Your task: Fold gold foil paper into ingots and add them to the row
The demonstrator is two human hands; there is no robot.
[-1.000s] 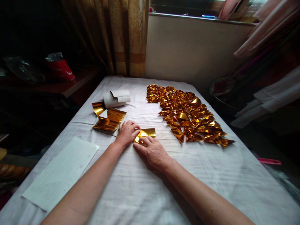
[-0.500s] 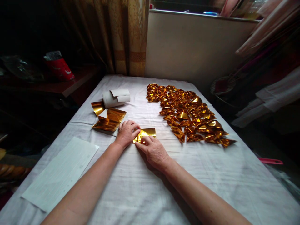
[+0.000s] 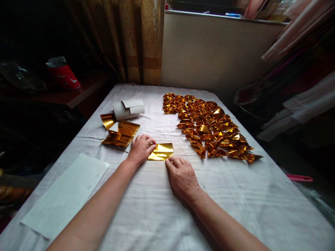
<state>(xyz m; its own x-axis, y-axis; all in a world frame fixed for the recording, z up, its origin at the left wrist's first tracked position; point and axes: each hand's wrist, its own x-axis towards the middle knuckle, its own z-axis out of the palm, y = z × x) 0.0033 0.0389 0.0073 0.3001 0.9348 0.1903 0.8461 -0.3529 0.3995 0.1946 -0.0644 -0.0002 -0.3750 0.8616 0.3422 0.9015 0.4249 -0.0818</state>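
A folded gold foil sheet (image 3: 161, 152) lies flat on the white tablecloth (image 3: 146, 205) in front of me. My left hand (image 3: 140, 147) rests with curled fingers on the sheet's left end, pinning it. My right hand (image 3: 182, 176) lies on the cloth with its fingertips at the sheet's lower right corner. To the left sits a stack of unfolded gold foil sheets (image 3: 119, 134). On the right spreads a group of several folded gold foil pieces (image 3: 209, 127).
A white paper roll (image 3: 127, 108) lies behind the foil stack. A white paper sheet (image 3: 65, 193) hangs at the table's left edge. A red packet (image 3: 62, 74) stands on a dark side shelf. A wall and curtain close the far end.
My right hand has slid right along the folded sheet's lower edge, uncovering it. The left hand has stayed on the sheet's left end.
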